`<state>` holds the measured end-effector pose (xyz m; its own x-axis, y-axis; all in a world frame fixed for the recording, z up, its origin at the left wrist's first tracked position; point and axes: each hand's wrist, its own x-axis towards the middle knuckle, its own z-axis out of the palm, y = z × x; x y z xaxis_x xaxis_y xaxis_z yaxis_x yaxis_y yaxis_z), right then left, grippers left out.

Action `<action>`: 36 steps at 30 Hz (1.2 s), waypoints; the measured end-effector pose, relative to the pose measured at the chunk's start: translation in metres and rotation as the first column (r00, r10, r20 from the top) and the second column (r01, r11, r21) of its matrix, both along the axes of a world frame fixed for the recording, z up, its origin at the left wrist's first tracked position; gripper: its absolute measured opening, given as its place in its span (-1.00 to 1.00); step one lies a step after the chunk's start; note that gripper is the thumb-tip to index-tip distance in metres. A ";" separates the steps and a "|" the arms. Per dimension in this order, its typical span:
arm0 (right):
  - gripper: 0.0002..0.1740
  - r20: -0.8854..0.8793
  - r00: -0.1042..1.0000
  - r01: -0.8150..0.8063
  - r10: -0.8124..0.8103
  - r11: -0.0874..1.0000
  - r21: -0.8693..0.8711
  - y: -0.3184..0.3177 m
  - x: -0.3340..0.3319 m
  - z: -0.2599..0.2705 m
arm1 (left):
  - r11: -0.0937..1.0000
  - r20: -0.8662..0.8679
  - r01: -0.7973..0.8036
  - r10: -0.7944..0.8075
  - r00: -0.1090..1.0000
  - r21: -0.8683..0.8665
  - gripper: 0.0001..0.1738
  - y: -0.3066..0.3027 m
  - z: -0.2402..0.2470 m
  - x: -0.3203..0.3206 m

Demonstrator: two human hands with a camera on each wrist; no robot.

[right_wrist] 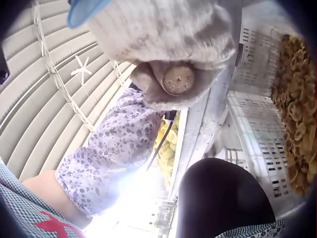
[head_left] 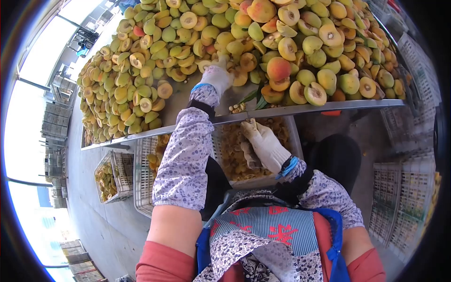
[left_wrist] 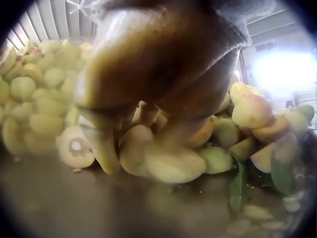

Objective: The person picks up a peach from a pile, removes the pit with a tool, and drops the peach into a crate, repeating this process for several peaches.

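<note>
My gloved left hand reaches over the metal table into the heap of halved peaches. In the left wrist view its fingers come down around a peach half at the heap's front edge, and the glove hides part of the fruit. My gloved right hand is lower, in front of the table edge and over a crate. It grips a tool with a round wooden handle; the handle's end shows in the right wrist view, while the working end is hidden.
The raised metal rim runs along the table front. Beneath it stands a white crate of brownish fruit pieces. Another crate with fruit sits on the floor at left. Stacked crates stand at right. Leaves lie on the table.
</note>
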<state>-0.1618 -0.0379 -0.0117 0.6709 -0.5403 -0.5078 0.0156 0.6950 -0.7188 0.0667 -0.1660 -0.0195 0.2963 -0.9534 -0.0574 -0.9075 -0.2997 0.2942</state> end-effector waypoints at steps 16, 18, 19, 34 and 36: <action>-0.59 0.135 0.963 0.254 -0.233 0.613 -0.748 -0.008 0.019 -0.053 | 0.982 -0.909 -0.180 0.025 0.416 -0.055 -0.47 0.068 0.033 -0.006; -0.58 0.034 0.978 0.156 -0.208 0.603 -0.783 -0.005 0.013 -0.034 | 0.952 -0.970 -0.282 -0.048 0.239 -0.116 -0.55 0.097 0.040 -0.020; -0.58 -0.016 0.980 0.106 -0.196 0.595 -0.797 -0.004 0.011 -0.024 | 0.931 -0.984 -0.336 -0.094 0.151 -0.140 -0.59 0.110 0.043 -0.027; -0.56 0.029 0.990 0.111 -0.140 0.625 -0.772 0.007 0.030 -0.034 | 0.839 -0.857 -0.486 -0.421 -0.295 -0.245 -0.60 0.155 0.003 -0.066; -0.57 -0.110 0.984 -0.007 -0.137 0.597 -0.802 0.007 0.026 -0.026 | 0.815 -0.874 -0.519 -0.425 -0.236 -0.256 -0.57 0.156 0.002 -0.073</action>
<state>-0.1357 -0.0307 -0.0374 0.5749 -0.8159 0.0616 -0.1154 -0.1554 -0.9811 -0.0067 -0.0099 -0.0174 0.3782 -0.9257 0.0090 0.6112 0.2570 0.7486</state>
